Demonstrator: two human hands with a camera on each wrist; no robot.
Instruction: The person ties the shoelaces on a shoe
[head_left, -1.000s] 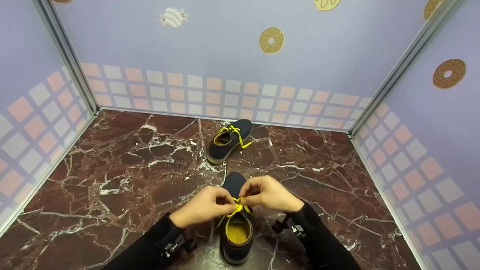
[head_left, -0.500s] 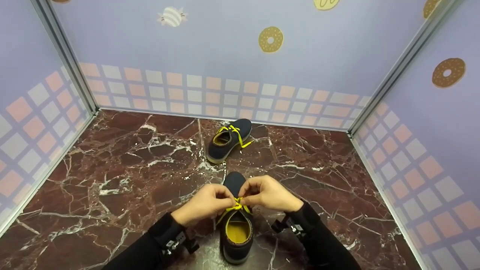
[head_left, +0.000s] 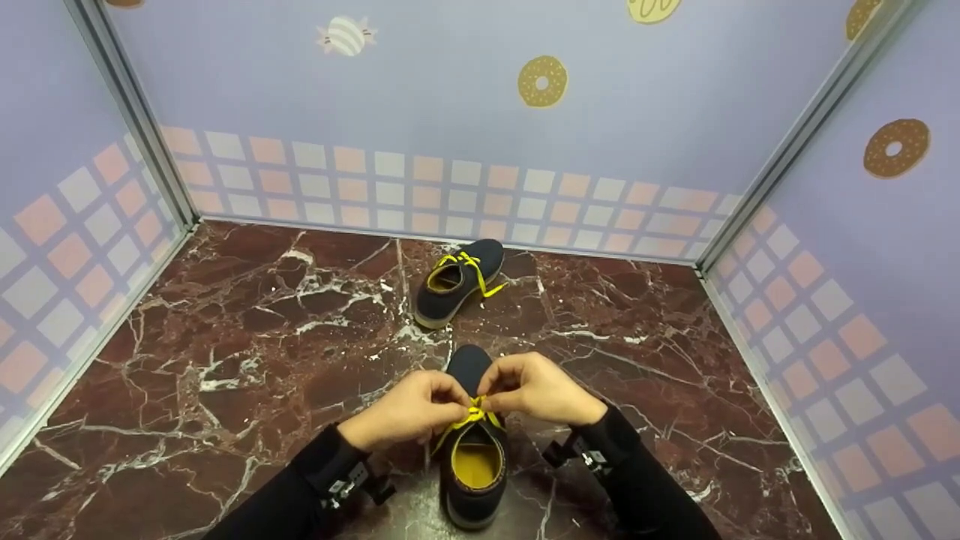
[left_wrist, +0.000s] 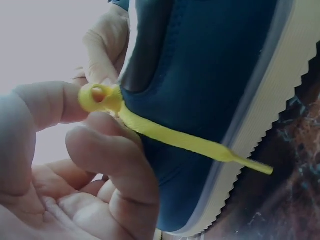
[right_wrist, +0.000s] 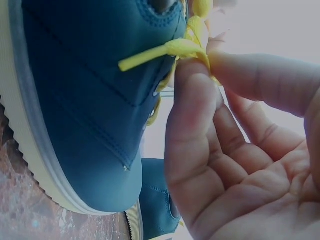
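A dark shoe [head_left: 474,491] with a yellow lining stands on the floor in front of me, toe pointing away. Its yellow shoelace [head_left: 475,414] is knotted over the opening, and both my hands work there. Left of the knot my left hand [head_left: 409,409] pinches a lace loop between thumb and forefinger; in the left wrist view a loose lace end [left_wrist: 200,146] hangs across the shoe's side. From the right, my right hand [head_left: 536,390] pinches the lace too. The right wrist view shows a short lace tip [right_wrist: 145,57] sticking out past its fingers.
A second dark shoe [head_left: 450,289] with yellow laces lies farther off, turned at an angle near the back wall [head_left: 420,97]. Patterned panels enclose the reddish marble floor [head_left: 247,337] on the left, back and right.
Both hands stay at the knot with almost no movement. The left hand shifts very slightly; the shoes keep their places.
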